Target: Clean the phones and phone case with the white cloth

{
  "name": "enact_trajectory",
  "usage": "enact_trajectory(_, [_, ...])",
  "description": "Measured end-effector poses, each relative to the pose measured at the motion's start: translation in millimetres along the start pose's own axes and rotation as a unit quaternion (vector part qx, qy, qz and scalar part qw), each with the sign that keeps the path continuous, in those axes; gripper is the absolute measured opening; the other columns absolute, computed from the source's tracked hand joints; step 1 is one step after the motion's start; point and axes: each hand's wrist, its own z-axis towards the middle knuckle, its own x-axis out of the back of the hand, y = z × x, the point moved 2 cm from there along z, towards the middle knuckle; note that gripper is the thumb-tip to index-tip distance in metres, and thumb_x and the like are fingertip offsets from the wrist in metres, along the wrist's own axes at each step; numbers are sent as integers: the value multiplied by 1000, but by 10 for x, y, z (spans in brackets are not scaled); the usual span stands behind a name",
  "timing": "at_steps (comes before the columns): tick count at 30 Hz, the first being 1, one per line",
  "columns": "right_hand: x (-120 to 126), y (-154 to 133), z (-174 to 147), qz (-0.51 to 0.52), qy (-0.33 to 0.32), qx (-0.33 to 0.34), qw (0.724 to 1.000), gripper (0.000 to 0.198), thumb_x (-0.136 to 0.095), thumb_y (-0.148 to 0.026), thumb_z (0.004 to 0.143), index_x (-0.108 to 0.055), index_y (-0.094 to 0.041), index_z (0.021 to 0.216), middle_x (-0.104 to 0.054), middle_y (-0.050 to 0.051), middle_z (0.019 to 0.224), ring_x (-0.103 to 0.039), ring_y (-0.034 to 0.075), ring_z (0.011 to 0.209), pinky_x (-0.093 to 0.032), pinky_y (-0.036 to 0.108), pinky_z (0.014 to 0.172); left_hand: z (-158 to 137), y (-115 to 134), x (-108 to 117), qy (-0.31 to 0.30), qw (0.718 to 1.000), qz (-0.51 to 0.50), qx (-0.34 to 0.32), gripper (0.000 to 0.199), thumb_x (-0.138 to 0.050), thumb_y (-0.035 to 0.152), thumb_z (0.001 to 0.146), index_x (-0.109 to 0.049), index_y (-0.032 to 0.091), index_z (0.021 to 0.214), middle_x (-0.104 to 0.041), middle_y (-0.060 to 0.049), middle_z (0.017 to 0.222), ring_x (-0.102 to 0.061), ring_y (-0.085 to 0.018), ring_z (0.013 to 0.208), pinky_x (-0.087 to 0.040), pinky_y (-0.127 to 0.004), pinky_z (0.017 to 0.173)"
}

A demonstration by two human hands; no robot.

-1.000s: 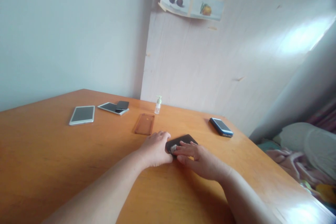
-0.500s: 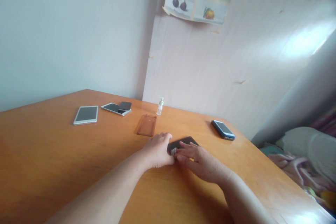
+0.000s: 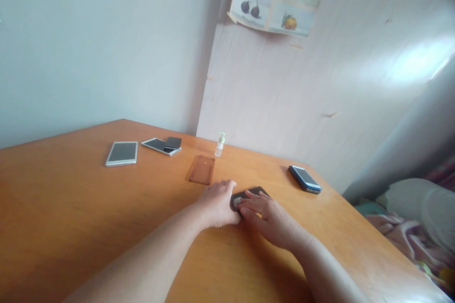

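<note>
A black phone (image 3: 243,195) lies on the wooden table in front of me, partly covered by both hands. My left hand (image 3: 221,203) grips its left end, with thumb and fingers at opposite edges. Over the phone's face rests my right hand (image 3: 265,213), its fingers pressing a small crumpled white wad (image 3: 237,202), perhaps tissue or cloth, against the surface. Most of the wad is hidden under the fingertips. Just beyond my left hand lies a clear reddish-brown phone case (image 3: 202,169).
Behind the case stands a small clear pump bottle (image 3: 219,146). A white tablet (image 3: 122,153) lies at the left, near a white phone (image 3: 154,144) with a dark flat piece (image 3: 173,142) on it. A blue-cased phone (image 3: 304,179) sits near the right table edge (image 3: 373,229).
The view has shifted slightly, so everything appears a little further right. My left hand keeps its grip on the phone. Slightly more of the white wad shows under my right fingers.
</note>
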Motion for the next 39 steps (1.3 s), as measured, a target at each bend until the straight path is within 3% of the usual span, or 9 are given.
enact_trajectory(5, [-55, 88, 80, -33, 13, -36, 999, 37, -33, -37, 99, -61, -34, 124, -60, 1, 133, -39, 27, 137, -19, 55, 114, 17, -21, -35, 18, 1000, -10, 2, 82, -71, 61, 57, -47, 22, 124, -62, -11, 116, -58, -33, 109, -45, -40, 90])
enact_trajectory(11, [-64, 406, 44, -108, 55, -218, 968, 43, -32, -41, 99, -55, -30, 133, -53, 4, 141, -34, 33, 139, -14, 67, 109, 35, -33, -73, 29, 1000, 2, 6, 83, -72, 58, 57, -46, 20, 126, -62, -11, 112, -60, -32, 104, -46, -39, 86])
enact_trajectory(17, [-128, 204, 52, -38, 16, -63, 997, 43, -30, -39, 100, -49, -35, 139, -49, 1, 145, -33, 26, 140, -14, 56, 115, 27, -16, -61, 32, 999, 1, 7, 74, -70, 56, 60, -48, 21, 122, -63, -11, 112, -59, -33, 106, -45, -40, 87])
enact_trajectory(23, [-124, 516, 94, -84, 53, -262, 960, 47, -29, -44, 99, -47, -31, 140, -43, 3, 149, -25, 34, 143, -10, 70, 108, 34, -29, -66, 27, 999, 18, 10, 79, -73, 55, 57, -48, 22, 124, -62, -11, 114, -59, -32, 105, -45, -38, 86])
enact_trajectory(25, [-141, 487, 82, -87, 51, -252, 962, 48, -29, -44, 99, -46, -30, 141, -41, 3, 150, -24, 33, 143, -9, 69, 109, 36, -26, -61, 28, 999, 25, 4, 73, -73, 54, 58, -51, 23, 120, -62, -11, 112, -59, -31, 104, -45, -38, 85])
enact_trajectory(29, [-184, 272, 81, -55, 20, -123, 991, 45, -29, -42, 100, -42, -38, 142, -41, -1, 150, -27, 26, 143, -8, 61, 113, 37, -20, -46, 34, 999, 23, -16, 51, -69, 52, 63, -57, 23, 103, -64, -9, 103, -60, -31, 99, -46, -37, 79])
enact_trajectory(31, [-173, 292, 94, -53, 20, -143, 988, 46, -28, -43, 100, -40, -38, 144, -40, -1, 151, -26, 27, 143, -9, 64, 112, 40, -26, -45, 38, 999, 22, -21, 49, -69, 51, 63, -58, 23, 101, -64, -9, 102, -60, -30, 98, -46, -37, 79])
enact_trajectory(35, [-124, 489, 100, -81, 46, -278, 956, 50, -27, -44, 99, -39, -30, 146, -34, 2, 154, -19, 33, 145, -10, 70, 108, 50, -38, -54, 33, 999, 32, -22, 53, -71, 52, 60, -60, 23, 103, -63, -9, 102, -60, -31, 98, -46, -38, 81])
enact_trajectory(39, [-157, 376, 84, -68, 37, -208, 975, 49, -28, -43, 99, -38, -33, 146, -35, 1, 154, -22, 29, 144, -9, 64, 112, 50, -29, -55, 29, 999, 32, -24, 44, -69, 52, 61, -64, 24, 95, -62, -9, 99, -60, -30, 95, -46, -38, 78])
